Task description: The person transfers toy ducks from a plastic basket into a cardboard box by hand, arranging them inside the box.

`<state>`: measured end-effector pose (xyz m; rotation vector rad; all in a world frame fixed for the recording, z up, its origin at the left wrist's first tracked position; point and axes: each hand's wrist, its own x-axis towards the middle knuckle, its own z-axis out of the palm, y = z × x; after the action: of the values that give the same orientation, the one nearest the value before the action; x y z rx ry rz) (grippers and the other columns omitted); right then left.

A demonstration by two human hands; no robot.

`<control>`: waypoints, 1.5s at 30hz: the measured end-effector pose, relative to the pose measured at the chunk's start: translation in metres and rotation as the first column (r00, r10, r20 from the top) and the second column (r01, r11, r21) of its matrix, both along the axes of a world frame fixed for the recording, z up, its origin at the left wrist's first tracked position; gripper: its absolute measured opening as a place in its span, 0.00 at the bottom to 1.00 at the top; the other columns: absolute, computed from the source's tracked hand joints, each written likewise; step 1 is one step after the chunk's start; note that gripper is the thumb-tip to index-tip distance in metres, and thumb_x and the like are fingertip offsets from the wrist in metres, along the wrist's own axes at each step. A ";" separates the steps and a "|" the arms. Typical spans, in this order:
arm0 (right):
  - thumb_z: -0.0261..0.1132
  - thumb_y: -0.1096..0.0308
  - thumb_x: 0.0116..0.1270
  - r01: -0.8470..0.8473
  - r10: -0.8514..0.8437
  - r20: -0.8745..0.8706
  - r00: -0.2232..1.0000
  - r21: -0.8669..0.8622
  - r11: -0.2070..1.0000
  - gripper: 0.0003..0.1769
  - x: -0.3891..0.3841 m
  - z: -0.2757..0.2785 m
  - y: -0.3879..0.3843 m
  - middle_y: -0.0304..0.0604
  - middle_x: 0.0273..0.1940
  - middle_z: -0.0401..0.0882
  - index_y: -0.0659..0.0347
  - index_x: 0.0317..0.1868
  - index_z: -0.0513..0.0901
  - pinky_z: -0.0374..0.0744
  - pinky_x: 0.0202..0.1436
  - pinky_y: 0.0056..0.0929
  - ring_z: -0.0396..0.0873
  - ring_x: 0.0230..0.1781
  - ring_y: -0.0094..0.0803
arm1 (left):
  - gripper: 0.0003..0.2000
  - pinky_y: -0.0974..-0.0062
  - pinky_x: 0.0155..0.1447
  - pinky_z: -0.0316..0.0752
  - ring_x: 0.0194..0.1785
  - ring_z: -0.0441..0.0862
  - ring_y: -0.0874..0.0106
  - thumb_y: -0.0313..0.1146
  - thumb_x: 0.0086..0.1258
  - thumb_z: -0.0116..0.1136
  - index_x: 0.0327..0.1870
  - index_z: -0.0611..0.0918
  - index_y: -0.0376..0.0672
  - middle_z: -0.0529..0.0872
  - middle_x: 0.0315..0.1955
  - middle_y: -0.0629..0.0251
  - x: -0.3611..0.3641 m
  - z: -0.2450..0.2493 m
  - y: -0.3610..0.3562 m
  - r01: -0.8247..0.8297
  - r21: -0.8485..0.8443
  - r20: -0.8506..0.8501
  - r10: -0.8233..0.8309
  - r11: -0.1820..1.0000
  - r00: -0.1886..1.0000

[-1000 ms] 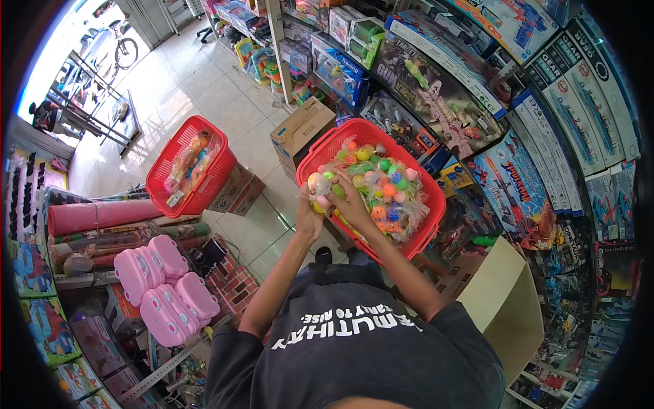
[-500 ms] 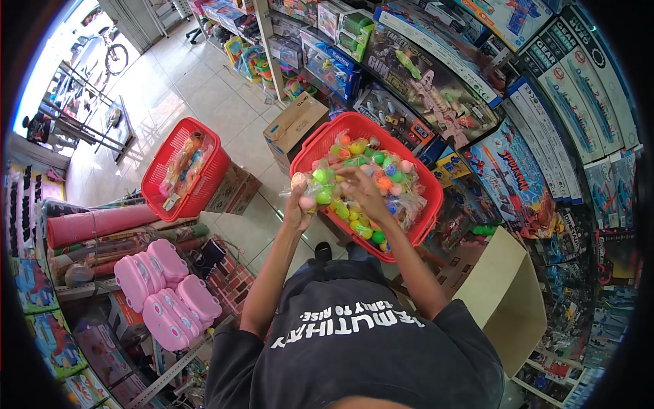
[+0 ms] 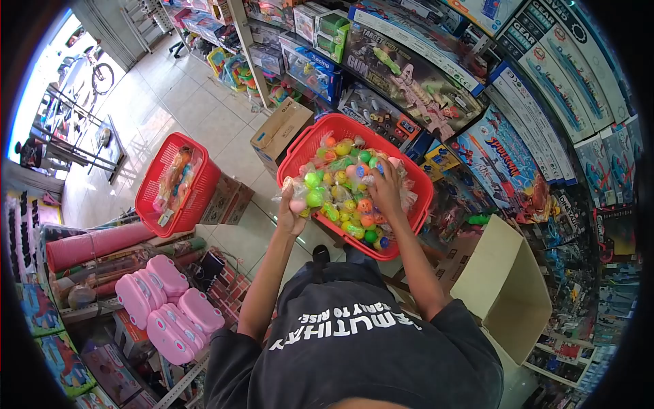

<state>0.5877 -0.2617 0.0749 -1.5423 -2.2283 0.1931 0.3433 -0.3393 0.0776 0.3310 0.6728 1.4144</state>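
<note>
Bag of balls point(image 3: 313, 198) | over basket point(image 3: 304, 144) near-left rim, long axis roughly left-right | left hand point(image 3: 291, 210) closed round it | right hand point(image 3: 386, 189) on basket's heap, grip unclear | open floor point(image 3: 204, 116) left, shelves point(image 3: 409, 75) far-right

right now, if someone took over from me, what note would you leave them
Left hand: closed on a ball bag, held at the near-left rim of the basket.
Right hand: down on the bags inside the basket; grip unclear.
Done: one bag is up in the left hand.
Left: the basket is full of bags. A second basket stands to the left and an open box to the right.
</note>
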 end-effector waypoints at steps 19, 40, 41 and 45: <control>0.49 0.72 0.68 -0.538 -0.456 -0.890 -0.023 -0.373 0.756 0.19 -0.023 0.059 -0.016 0.39 0.50 0.73 0.59 0.60 0.65 0.74 0.56 0.28 0.73 0.51 0.25 | 0.25 0.59 0.55 0.74 0.56 0.74 0.66 0.49 0.67 0.51 0.59 0.66 0.45 0.75 0.53 0.63 0.033 0.009 0.006 0.053 -0.006 0.093 -0.052 0.999 0.994; 0.56 0.66 0.61 -0.568 0.086 -0.859 0.505 -0.256 0.782 0.29 -0.054 0.069 -0.053 0.51 0.60 0.65 0.66 0.62 0.63 0.59 0.65 0.32 0.63 0.62 0.38 | 0.31 0.65 0.65 0.62 0.61 0.69 0.67 0.51 0.65 0.53 0.62 0.63 0.41 0.72 0.57 0.62 0.043 0.007 -0.009 0.061 0.146 -0.137 -0.041 0.987 0.990; 0.57 0.65 0.60 -0.553 0.146 -0.823 0.549 -0.227 0.802 0.31 -0.051 0.071 -0.057 0.51 0.62 0.61 0.64 0.63 0.61 0.56 0.67 0.34 0.58 0.65 0.40 | 0.32 0.65 0.65 0.63 0.61 0.69 0.67 0.51 0.64 0.55 0.62 0.63 0.40 0.72 0.56 0.62 0.042 0.012 -0.012 0.103 0.135 -0.156 -0.082 0.985 0.984; 0.58 0.60 0.59 -0.525 0.181 -0.758 0.626 -0.239 0.817 0.36 -0.040 0.098 -0.083 0.52 0.68 0.49 0.61 0.66 0.57 0.48 0.70 0.41 0.45 0.71 0.47 | 0.32 0.65 0.66 0.62 0.61 0.68 0.66 0.50 0.62 0.57 0.62 0.63 0.40 0.72 0.56 0.61 0.053 0.027 -0.029 0.173 0.073 -0.181 -0.158 0.982 0.971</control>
<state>0.5473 -0.3446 0.1727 -0.8890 -1.8531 1.2834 0.3962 -0.3679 0.1043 0.5734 0.7093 1.2664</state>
